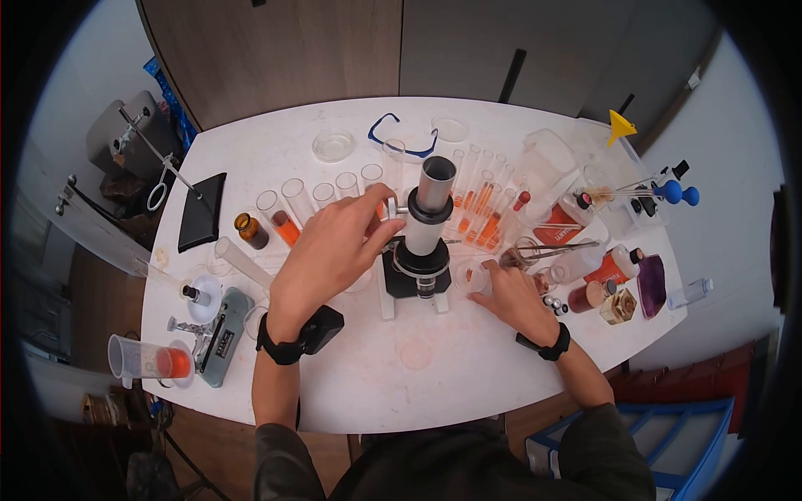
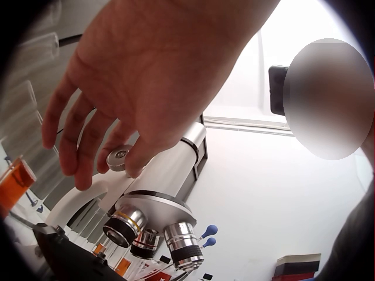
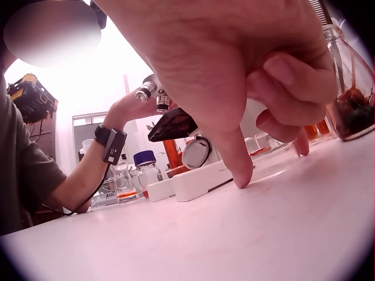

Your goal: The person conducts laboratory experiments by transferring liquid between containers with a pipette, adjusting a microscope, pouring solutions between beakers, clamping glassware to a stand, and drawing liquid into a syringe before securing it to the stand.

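Observation:
A white and black microscope (image 1: 424,234) stands upright in the middle of the table. On its left side, my left hand (image 1: 330,250) pinches the focus knob (image 2: 119,157) between thumb and forefinger, with the other fingers spread loosely. Several objective lenses (image 2: 186,246) hang under the tube in the left wrist view. To the right of the base, my right hand (image 1: 516,299) is low at the table, thumb and forefinger at the rim of a shallow clear dish (image 1: 468,277) with orange-brown bits. Its other fingers are curled in the right wrist view.
Orange-filled test tubes (image 1: 480,209) stand behind right. Wide glass tubes (image 1: 294,199) and a brown bottle (image 1: 251,230) line the back left. At left are a balance (image 1: 224,342) and a beaker of orange liquid (image 1: 138,359). Jars and a purple slab (image 1: 652,284) crowd the right.

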The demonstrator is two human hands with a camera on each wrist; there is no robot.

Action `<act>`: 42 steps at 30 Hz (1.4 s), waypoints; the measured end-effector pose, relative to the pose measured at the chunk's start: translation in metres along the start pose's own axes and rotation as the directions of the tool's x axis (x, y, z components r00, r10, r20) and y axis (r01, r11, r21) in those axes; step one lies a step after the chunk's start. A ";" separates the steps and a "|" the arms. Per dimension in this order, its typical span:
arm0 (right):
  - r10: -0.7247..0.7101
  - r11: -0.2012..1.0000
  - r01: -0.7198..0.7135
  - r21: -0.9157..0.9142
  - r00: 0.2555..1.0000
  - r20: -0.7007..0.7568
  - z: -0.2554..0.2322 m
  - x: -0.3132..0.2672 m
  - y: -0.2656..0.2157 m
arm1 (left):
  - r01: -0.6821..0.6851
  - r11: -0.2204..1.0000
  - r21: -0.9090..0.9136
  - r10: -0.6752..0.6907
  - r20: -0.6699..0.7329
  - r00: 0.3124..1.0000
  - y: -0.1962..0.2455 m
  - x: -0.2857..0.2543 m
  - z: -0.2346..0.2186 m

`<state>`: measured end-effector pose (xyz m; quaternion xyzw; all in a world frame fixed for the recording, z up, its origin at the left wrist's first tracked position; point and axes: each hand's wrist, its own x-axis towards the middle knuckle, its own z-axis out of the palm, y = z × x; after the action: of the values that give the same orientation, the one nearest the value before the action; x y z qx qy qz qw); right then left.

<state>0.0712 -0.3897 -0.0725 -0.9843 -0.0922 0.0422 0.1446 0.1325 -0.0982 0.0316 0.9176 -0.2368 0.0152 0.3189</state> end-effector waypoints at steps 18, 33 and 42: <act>-0.053 0.999 0.053 0.009 0.997 0.060 -0.008 -0.012 -0.001 | 0.012 1.000 0.006 -0.012 0.015 1.000 0.001 -0.001 -0.001; -0.293 0.956 0.292 -0.022 0.947 -0.129 -0.009 0.008 0.005 | -0.005 1.000 -0.017 0.005 0.006 1.000 -0.001 0.001 0.002; -0.337 0.920 0.318 -0.230 0.940 -0.051 -0.009 0.013 0.005 | 0.006 1.000 -0.020 -0.006 0.019 1.000 -0.001 0.000 0.001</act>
<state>0.0857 -0.3943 -0.0658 -0.9657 -0.2530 -0.0371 0.0446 0.1328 -0.0982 0.0306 0.9152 -0.2372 0.0033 0.3258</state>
